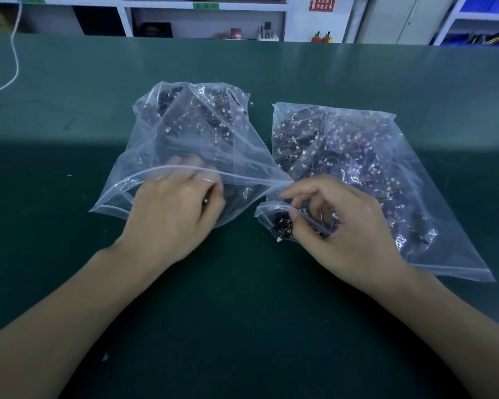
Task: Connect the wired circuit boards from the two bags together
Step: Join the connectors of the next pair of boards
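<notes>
Green table (pixel 69 254): 2 board-filled bags (pixel 372 168).

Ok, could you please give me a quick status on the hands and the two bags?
Left hand reaching inside left bag. Right hand pinching a wired board at right bag mouth. Nothing connected yet. No obstruction.

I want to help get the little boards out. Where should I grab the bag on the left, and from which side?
Probably pinch the left bag at its zip rim, coming from the near side. Its mouth gapes toward the person, and the left hand already reaches in there. The far end bulges with boards and wires, so gripping there would likely squash them.
</notes>
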`<action>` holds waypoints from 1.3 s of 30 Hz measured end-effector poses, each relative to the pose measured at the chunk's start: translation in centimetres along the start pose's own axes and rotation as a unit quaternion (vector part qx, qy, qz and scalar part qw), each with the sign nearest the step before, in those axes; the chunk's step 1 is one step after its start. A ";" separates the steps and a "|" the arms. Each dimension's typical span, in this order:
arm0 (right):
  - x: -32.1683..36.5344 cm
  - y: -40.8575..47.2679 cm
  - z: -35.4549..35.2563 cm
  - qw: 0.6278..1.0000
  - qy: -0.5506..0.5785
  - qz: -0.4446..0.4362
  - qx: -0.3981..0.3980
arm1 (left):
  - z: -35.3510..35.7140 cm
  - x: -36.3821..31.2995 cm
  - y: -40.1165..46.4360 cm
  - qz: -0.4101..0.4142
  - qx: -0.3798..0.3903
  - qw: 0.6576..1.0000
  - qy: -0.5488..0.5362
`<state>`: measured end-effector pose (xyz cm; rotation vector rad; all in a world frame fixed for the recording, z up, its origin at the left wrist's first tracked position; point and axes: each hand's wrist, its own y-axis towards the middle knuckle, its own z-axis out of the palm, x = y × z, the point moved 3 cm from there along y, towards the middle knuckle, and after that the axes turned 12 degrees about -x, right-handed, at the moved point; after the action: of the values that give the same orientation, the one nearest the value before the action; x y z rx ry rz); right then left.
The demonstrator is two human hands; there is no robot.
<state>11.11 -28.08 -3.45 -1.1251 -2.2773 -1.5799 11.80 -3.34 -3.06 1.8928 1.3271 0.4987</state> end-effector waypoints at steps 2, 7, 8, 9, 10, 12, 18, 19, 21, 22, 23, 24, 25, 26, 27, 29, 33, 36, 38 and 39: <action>0.0 0.0 0.0 1.000 0.000 0.000 0.000 | 0.4 0.9 0.0 -0.018 0.016 0.999 0.029; 0.0 -0.1 0.0 1.000 -0.002 -0.002 0.004 | 0.8 1.6 -0.3 -0.037 0.088 0.993 0.070; -0.1 -0.1 0.0 1.000 -0.002 -0.001 0.006 | 0.8 1.5 -0.3 -0.034 0.089 0.993 0.074; -0.1 -0.1 0.0 1.000 -0.002 0.000 0.009 | 0.8 1.5 -0.2 -0.036 0.085 0.993 0.077; -0.1 -0.1 0.0 1.000 -0.001 0.002 0.012 | 0.7 1.4 -0.2 -0.041 0.077 0.993 0.079; -0.1 -0.2 0.1 1.000 0.002 0.005 0.019 | 0.6 1.2 -0.1 -0.049 0.062 0.994 0.082; -0.2 -0.2 0.2 1.000 -0.003 0.009 0.028 | 0.9 1.3 0.1 -0.037 0.051 0.994 0.084; -0.2 -0.2 0.2 1.000 -0.004 0.009 0.029 | 1.1 1.3 0.2 -0.023 0.048 0.995 0.086; -0.2 -0.3 0.2 0.999 -0.004 0.011 0.033 | 1.4 1.2 0.5 -0.002 0.037 0.995 0.088; -0.2 -0.3 0.3 0.999 -0.004 0.012 0.035 | 1.4 1.1 0.7 0.003 0.030 0.996 0.088; -0.2 -0.3 0.3 0.999 -0.005 0.013 0.036 | 1.4 1.1 0.8 0.008 0.022 0.996 0.086; -0.2 -0.3 0.3 0.999 -0.006 0.013 0.038 | 1.4 1.1 0.8 0.016 0.014 0.997 0.080; -0.2 -0.3 0.2 0.999 -0.008 0.015 0.040 | 1.2 1.1 0.7 0.027 0.005 0.997 0.070; -0.2 -0.3 0.2 0.999 -0.009 0.016 0.043 | 1.0 1.1 0.7 0.041 -0.004 0.998 0.054; -0.2 -0.3 0.2 0.999 -0.010 0.018 0.046 | 0.8 1.1 0.7 0.055 -0.013 0.998 0.034; 0.0 -0.3 0.2 0.998 -0.011 0.025 0.054 | 0.1 0.8 0.9 0.083 -0.035 0.996 -0.006; 0.3 -0.3 0.2 0.998 -0.013 0.028 0.059 | -0.9 -1.0 0.6 0.156 -0.077 0.984 -0.050; 0.2 -0.2 0.1 0.999 -0.013 0.025 0.047 | -1.5 -2.6 0.0 0.158 -0.090 0.976 -0.117; 0.1 -0.1 0.1 0.999 -0.008 0.019 0.033 | -1.6 -3.4 -0.3 0.132 -0.103 0.969 -0.181; 0.1 -0.1 0.1 1.000 -0.003 0.014 0.023 | -1.5 -3.7 -0.4 0.114 -0.106 0.965 -0.211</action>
<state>11.00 -27.98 -3.47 -1.1472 -2.2794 -1.5091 9.06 -6.14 -1.99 1.8489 0.7546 0.3105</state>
